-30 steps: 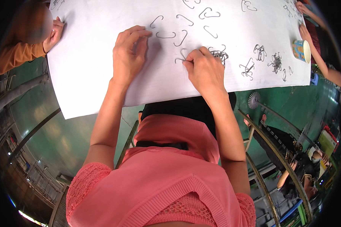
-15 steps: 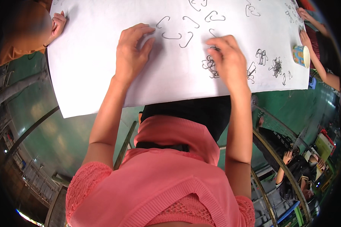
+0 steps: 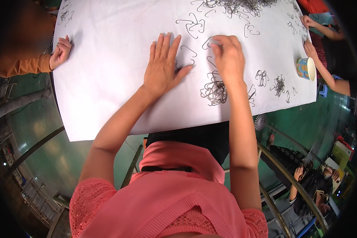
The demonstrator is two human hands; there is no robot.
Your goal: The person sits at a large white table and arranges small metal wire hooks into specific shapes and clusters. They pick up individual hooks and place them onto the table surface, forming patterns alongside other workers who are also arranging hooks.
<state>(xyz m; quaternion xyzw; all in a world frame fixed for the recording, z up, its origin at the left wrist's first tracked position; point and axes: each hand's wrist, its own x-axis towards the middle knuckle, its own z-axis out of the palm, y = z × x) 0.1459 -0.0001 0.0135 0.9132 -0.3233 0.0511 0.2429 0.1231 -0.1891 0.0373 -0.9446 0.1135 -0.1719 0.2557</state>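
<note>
My left hand [image 3: 162,65] lies flat on the white tabletop [image 3: 103,79], fingers spread, over some bent wire hooks; one loose hook [image 3: 189,50] shows beside its fingers, others are partly covered. My right hand [image 3: 229,57] is curled, with thumb and fingertips closing at a dark wire hook [image 3: 206,43]; its far end is hidden under the fingers. Below that hand another hook [image 3: 210,61] lies near a tangled pile of hooks [image 3: 214,93]. A cluster of hooks [image 3: 192,25] sits farther off.
A large heap of hooks [image 3: 242,6] spreads at the far edge. Smaller bunches [image 3: 279,84] lie at right, near a patterned paper cup [image 3: 305,68]. Another person's hand [image 3: 60,50] rests at the left edge; a co-worker's hands [image 3: 310,49] are at the right edge.
The view has shifted, showing more of the far table. My left hand has flattened and moved right over the spaced hooks. My right hand has gone farther out, from the near pile to a hook.
</note>
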